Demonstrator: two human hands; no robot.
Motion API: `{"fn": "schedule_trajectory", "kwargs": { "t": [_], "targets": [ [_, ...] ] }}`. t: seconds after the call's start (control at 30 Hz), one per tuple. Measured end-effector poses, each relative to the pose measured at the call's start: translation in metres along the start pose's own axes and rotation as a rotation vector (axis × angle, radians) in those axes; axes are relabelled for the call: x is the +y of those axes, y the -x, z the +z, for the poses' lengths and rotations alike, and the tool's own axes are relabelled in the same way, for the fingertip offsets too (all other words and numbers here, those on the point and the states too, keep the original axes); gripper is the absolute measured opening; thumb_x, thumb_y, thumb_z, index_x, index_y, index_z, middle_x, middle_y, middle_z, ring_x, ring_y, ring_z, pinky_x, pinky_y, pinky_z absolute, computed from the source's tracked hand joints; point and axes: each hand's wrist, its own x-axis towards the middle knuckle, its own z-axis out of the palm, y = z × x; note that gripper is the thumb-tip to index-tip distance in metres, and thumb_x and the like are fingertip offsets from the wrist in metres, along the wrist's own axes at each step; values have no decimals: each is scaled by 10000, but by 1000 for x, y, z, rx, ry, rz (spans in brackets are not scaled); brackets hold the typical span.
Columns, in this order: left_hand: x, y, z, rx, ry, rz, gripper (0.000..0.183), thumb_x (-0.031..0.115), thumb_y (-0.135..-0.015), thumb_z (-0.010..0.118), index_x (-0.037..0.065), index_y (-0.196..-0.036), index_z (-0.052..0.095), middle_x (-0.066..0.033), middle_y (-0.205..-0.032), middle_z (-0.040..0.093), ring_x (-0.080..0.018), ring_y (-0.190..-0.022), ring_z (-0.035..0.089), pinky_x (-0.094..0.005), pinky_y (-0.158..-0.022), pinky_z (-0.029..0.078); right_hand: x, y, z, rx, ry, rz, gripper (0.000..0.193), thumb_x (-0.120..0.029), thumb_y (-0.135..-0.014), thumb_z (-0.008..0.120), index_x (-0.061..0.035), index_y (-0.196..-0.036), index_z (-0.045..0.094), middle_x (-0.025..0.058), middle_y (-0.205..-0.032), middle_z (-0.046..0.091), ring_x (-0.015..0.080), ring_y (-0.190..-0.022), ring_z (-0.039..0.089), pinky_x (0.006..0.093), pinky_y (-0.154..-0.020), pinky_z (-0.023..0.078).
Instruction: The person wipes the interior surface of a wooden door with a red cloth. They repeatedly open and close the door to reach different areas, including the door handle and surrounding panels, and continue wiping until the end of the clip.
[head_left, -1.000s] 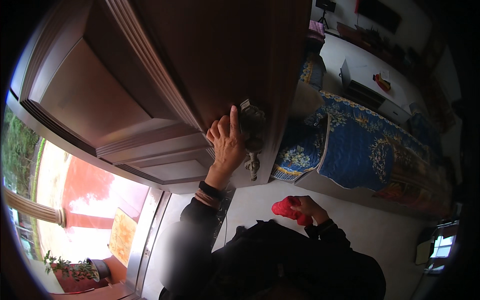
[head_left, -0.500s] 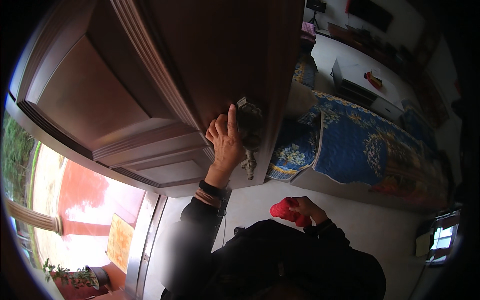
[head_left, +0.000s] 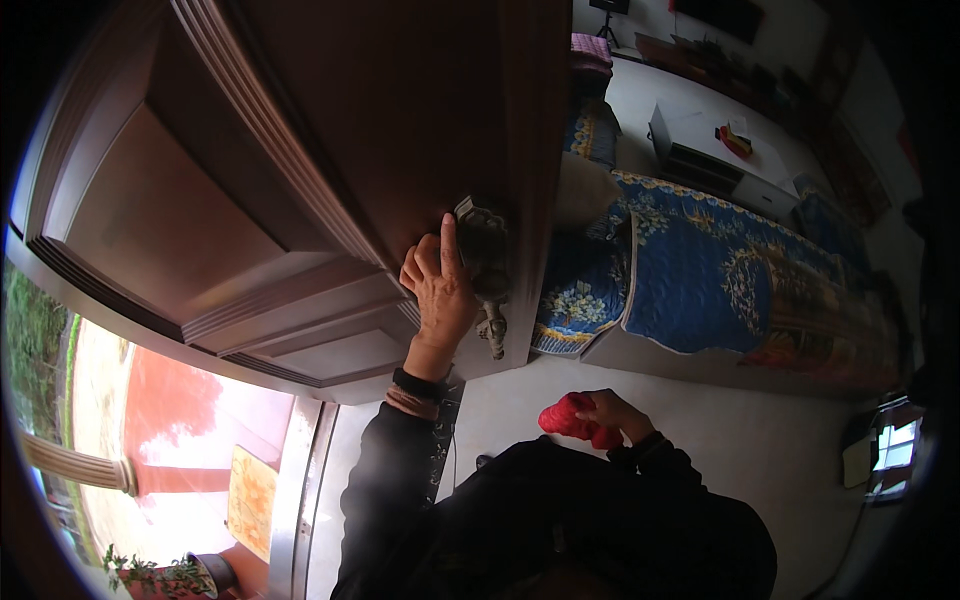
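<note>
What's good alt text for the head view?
A person's left hand is at the metal handle of a brown door, while the right hand holds a bunched red cloth. A blue flowered couch stands at right; a potted plant stands outside, lower left.

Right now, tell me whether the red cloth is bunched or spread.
Bunched: the red cloth is crumpled into a compact lump in the right hand, with no flat stretch showing.

You can read no text, number or sign here: none on the brown door (head_left: 330,120) or its handle plate (head_left: 485,240), none on the red cloth (head_left: 567,416) in your right hand (head_left: 617,414); pale marks (head_left: 440,440) on the dark floor strip (head_left: 448,415) are too small to read.
</note>
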Motion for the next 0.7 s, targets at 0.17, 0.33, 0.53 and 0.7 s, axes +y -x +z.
{"fn": "schedule_trajectory", "kwargs": {
  "t": [0.17, 0.33, 0.53, 0.7],
  "targets": [
    [-2, 0, -1, -8, -25, 3, 914, 103, -769, 701, 154, -1533, 201, -152, -1305, 375, -372, -1190, 340, -525, -1030, 215, 2, -3, 3, 63, 39, -79, 433, -239, -839, 690, -38, -1213, 604, 193, -1065, 681, 339, -965, 661, 401, -845, 513],
    [-2, -1, 0, -13, -8, -10, 954, 103, -754, 711, 102, -1533, 161, -170, -1305, 370, -386, -1184, 333, -531, -1029, 207, 6, -3, 5, 27, 1, -41, 477, -231, -813, 715, -33, -1227, 584, 189, -1122, 664, 340, -1018, 641, 406, -892, 501],
    [1, -1, 0, -29, -27, -29, 964, 45, -736, 684, 72, -1532, 140, -182, -1320, 350, -394, -1179, 323, -537, -1023, 206, 13, -4, 8, 21, -18, 11, 500, -226, -803, 729, -29, -1235, 571, 188, -1148, 655, 343, -1044, 630, 404, -910, 495],
    [1, -1, -2, -39, -31, -29, 949, -9, -723, 638, 115, -1537, 166, -182, -1325, 345, -389, -1181, 323, -529, -1024, 213, 16, -3, 9, 12, 4, 10, 504, -228, -807, 726, -33, -1245, 567, 185, -1157, 653, 340, -1055, 627, 402, -913, 494]
  ]
}}
